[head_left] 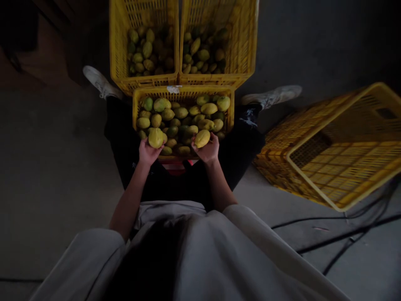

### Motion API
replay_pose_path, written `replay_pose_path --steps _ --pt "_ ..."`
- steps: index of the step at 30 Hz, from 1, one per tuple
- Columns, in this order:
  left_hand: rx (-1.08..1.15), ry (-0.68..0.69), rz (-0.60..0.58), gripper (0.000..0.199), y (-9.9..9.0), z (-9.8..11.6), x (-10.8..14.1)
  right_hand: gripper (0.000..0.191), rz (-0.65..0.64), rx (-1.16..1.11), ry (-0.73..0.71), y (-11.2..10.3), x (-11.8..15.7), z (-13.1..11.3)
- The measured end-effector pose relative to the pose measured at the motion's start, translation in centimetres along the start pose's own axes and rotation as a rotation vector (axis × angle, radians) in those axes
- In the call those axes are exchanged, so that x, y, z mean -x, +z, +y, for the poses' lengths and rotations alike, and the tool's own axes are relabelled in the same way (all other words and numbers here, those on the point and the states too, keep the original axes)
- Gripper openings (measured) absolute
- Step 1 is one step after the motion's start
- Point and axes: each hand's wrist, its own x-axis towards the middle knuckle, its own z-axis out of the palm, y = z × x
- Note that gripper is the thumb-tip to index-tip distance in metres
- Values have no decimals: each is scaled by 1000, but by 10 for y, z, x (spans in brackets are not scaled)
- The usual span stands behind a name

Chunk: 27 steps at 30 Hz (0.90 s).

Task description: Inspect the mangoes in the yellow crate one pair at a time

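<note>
A yellow lemon (156,138) rests in my left hand (149,153), whose fingers curl round it from below. My right hand (209,150) grips another yellow lemon (202,138), with the thumb and fingers at its sides. Both hands are over the near edge of a yellow plastic crate (231,109), which stands between my legs. Inside that crate lie several yellow and greenish lemons (181,113). A second lemon partly shows beside the one in my left hand; whether I hold it too, I cannot tell.
Beyond the near crate, two taller yellow crates stand side by side, a left one (117,46) and a right one (247,46), both with lemons low inside. At right a large yellow crate (291,156) lies tilted. Black cables (341,228) run over the floor there.
</note>
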Motion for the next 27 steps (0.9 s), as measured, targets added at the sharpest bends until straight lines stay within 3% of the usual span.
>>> replay_pose_path --steps 4,11,14,20,27 --pt "-15 26 19 26 -2 2 -4 23 -40 69 -81 8 3 4" --pt "-20 64 75 24 -1 -1 -6 28 0 253 -165 10 -3 12" --pt "17 49 86 26 1 -1 -6 36 24 253 -179 8 -5 9" --pt "100 57 100 25 1 2 -4 22 60 148 -223 7 -4 7" --pt "89 83 -27 35 0 1 2 32 19 226 -262 1 -5 9"
